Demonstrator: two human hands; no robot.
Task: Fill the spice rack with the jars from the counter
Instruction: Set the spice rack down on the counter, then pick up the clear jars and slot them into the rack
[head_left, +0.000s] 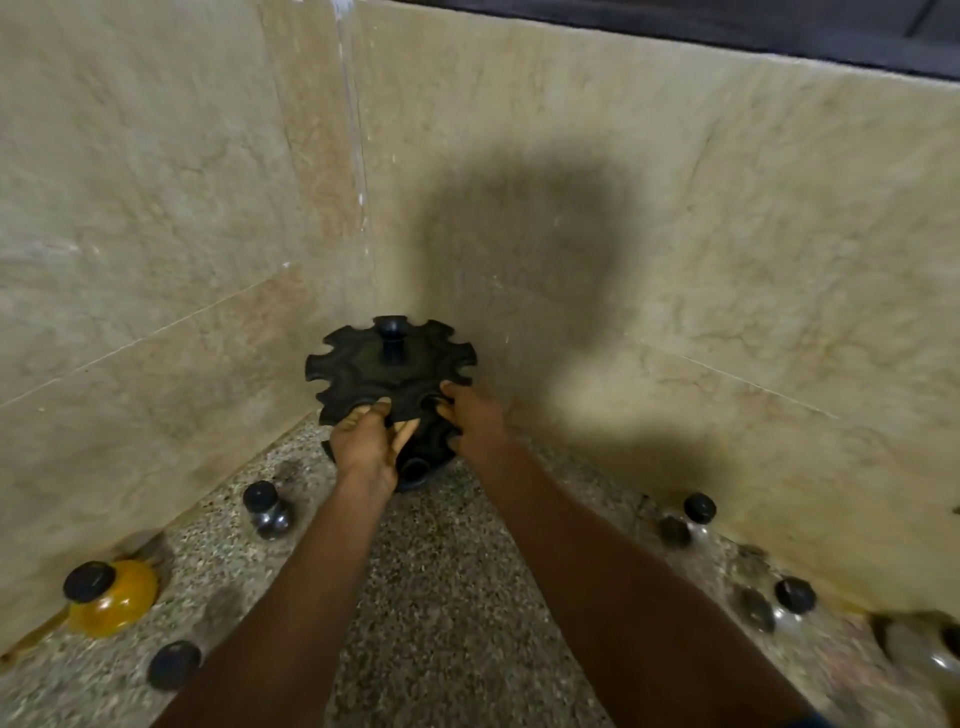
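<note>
A black round spice rack (387, 364) with notched slots and a centre post stands in the corner of the speckled counter (447, 582). Its slots hold no jars. My left hand (366, 447) grips the near left edge of its top disc, fingers curled into a notch. On the near right edge, my right hand (475, 418) holds the disc with fingers hooked into another notch. Black-lidded jars stand on the counter: a dark one (267, 512) at the left, a yellow one (111, 597) further left, one (174, 665) near my left forearm, and clear ones (691, 519) (779, 605) along the right wall.
Beige marble walls (182, 260) close the corner behind and on both sides of the rack. More clear jars (930, 649) sit blurred at the far right edge. A dark band (779, 26) runs along the top right.
</note>
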